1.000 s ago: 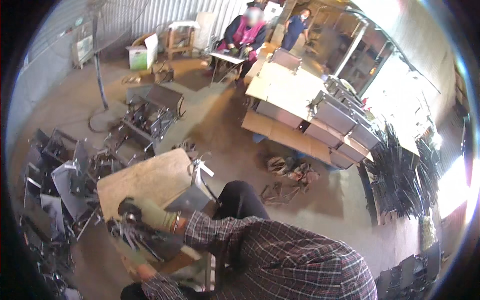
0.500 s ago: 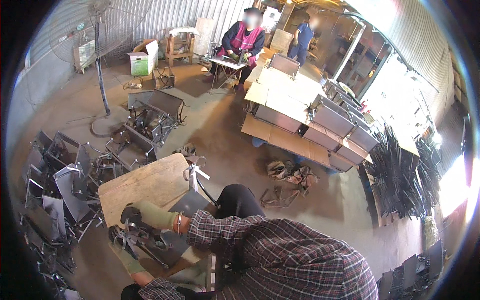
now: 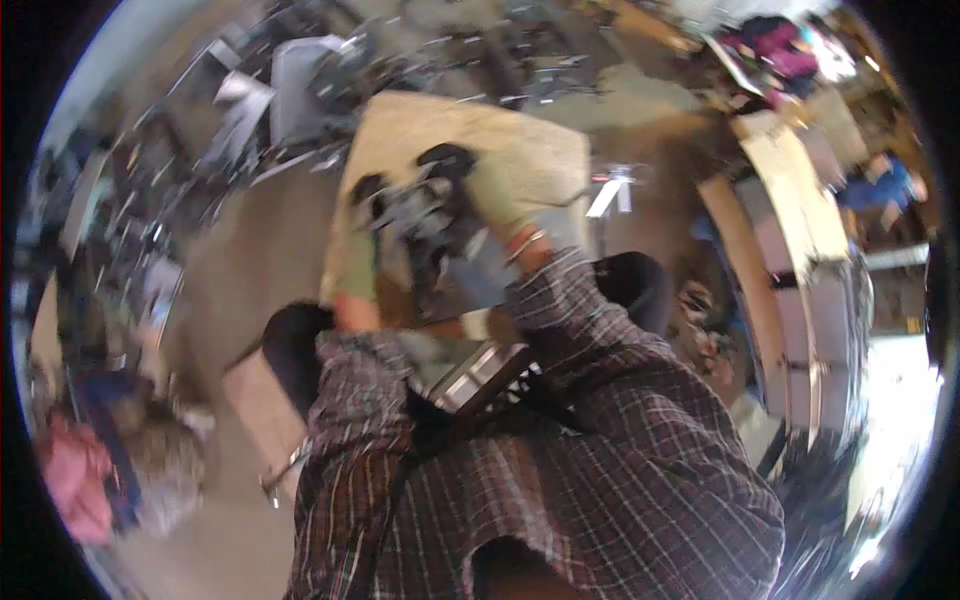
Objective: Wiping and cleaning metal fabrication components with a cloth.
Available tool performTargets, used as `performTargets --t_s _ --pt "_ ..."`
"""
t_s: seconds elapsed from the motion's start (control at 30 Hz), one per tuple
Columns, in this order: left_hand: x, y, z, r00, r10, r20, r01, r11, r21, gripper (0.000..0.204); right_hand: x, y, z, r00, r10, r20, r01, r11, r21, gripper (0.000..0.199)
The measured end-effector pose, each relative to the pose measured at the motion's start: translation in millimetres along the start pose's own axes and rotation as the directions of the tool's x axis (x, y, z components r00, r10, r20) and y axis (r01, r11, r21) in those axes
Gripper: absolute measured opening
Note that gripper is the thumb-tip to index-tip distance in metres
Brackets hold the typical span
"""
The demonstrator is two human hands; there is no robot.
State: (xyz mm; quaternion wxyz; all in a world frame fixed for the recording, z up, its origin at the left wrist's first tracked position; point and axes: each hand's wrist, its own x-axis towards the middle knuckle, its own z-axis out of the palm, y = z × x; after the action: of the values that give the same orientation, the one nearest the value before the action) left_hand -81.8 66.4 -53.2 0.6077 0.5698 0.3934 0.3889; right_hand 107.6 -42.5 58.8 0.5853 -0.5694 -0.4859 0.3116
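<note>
My left hand (image 3: 361,245) and my right hand (image 3: 487,190) wear green gloves with dark fingertips. Between them, over a wooden board (image 3: 540,150), is a dark metal piece with thin bent strips (image 3: 412,222). Both hands appear closed around its sides, the right one curled over the strips, though motion blurs the fingers. A flat grey metal plate (image 3: 480,275) lies under my right wrist, on the near part of the board. White strips (image 3: 612,190) hang from a thin stand just past the board's right edge.
Dark metal parts (image 3: 300,95) are heaped beyond the board and to its left. Cardboard-covered stacks (image 3: 790,200) stand at the right. A co-worker in pink (image 3: 770,50) sits at the far right; another in blue (image 3: 885,190) is nearer. Pink cloth (image 3: 75,480) lies at lower left.
My head view has swung left and down, so the board and both hands now sit nearer the picture's middle. Both hands remain at the metal piece.
</note>
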Motion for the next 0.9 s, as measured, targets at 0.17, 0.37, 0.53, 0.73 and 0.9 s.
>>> performTargets --t_s 0.17,0.37,0.53,0.73,0.9 --pt "-24.5 73.1 42.7 0.948 0.118 0.296 0.056 0.853 -0.520 0.022 -15.5 33.4 -1.5 0.956 0.271 -0.109 -0.246 0.948 0.200 0.020" --pt "-24.4 59.1 37.5 0.935 -0.217 0.279 0.348 0.706 -0.617 0.036 -15.0 -11.0 12.7 0.997 -0.003 -0.081 0.012 0.994 0.111 0.019" --pt "-25.8 58.5 43.4 0.961 -0.084 0.264 0.235 0.755 -0.612 0.040 -29.4 46.7 12.8 0.968 0.232 -0.093 -0.202 0.946 0.254 0.017" --pt "-32.4 34.1 27.1 0.996 -0.083 0.031 0.082 0.738 -0.670 0.032 -61.4 58.6 -13.8 0.952 0.222 -0.212 -0.263 0.946 -0.188 0.021" --pt "-41.5 15.9 17.0 0.979 -0.200 0.025 0.191 0.879 -0.437 0.022 -109.8 53.7 -61.7 0.940 0.100 -0.326 -0.333 0.480 -0.812 0.020"
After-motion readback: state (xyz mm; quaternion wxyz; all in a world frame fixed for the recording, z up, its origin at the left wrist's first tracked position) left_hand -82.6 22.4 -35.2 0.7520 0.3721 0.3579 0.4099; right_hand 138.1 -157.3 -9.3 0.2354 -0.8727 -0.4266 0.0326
